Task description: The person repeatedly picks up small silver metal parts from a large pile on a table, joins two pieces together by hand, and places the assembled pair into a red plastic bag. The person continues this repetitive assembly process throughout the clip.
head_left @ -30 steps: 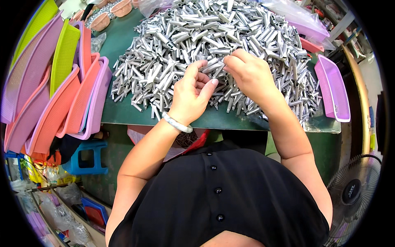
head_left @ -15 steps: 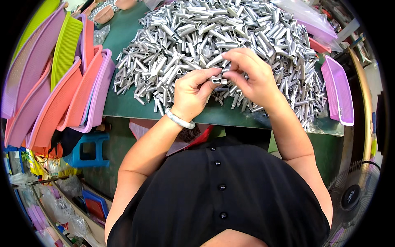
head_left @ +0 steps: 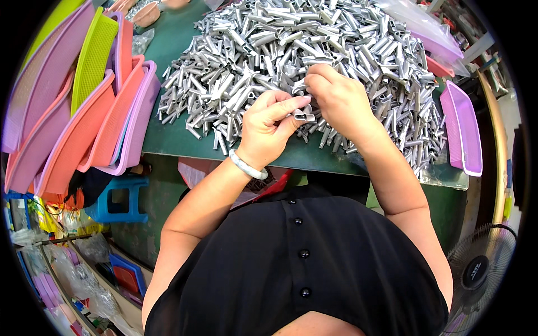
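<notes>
Between the thumb and fingers of my left hand (head_left: 264, 127) is a short silver metal tube (head_left: 303, 117), its hollow end showing. My left hand is closed on it. Just beyond and to the right, my right hand (head_left: 342, 105) is closed too, fingertips pinched together close to the left thumb; what they hold, if anything, is hidden by the fingers. Both hands are over the near edge of a large heap of similar silver metal tubes (head_left: 263, 42), piled on a green table (head_left: 174, 137).
Stacked plastic baskets (head_left: 92, 126) in purple, coral and green lean at the left. A purple basket (head_left: 462, 129) sits at the table's right edge. A blue stool (head_left: 120, 201) stands below left, a fan (head_left: 476, 271) at lower right. A red-edged bag (head_left: 274, 185) lies under the table edge.
My right hand's fingers have curled from spread to pinched, and the hand has turned over slightly. The left hand keeps its hold on the metal tube, its wrist shifted a little right.
</notes>
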The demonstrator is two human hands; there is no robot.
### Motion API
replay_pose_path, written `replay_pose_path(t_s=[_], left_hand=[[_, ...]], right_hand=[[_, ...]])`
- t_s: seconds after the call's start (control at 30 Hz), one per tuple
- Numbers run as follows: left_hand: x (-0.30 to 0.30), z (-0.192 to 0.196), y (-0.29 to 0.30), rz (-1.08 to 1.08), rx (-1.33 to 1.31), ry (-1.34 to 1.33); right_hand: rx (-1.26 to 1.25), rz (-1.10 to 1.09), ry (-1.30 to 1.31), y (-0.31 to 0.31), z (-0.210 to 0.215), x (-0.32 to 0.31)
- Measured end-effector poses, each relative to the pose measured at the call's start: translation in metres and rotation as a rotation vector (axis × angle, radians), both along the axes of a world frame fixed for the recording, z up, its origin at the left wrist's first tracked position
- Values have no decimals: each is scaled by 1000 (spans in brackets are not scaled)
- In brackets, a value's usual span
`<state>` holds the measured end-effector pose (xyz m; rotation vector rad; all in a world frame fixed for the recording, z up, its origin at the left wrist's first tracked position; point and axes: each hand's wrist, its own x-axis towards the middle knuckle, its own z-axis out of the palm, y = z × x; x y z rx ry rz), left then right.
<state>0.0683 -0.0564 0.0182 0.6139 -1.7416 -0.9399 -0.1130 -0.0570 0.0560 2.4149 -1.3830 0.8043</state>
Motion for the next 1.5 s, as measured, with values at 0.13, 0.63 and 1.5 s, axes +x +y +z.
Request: replay_pose_path(t_s=[0.13,0.63,1.5], left_hand=[[0,2,1,44,-92,-9],[-10,15,8,-109,185,193],[-10,9,13,-187,302,115]], right_hand=[[2,29,-128,0,-1,1],[345,574,-909,11,-5,-9],[-223,-175,-314,6,10,-6]])
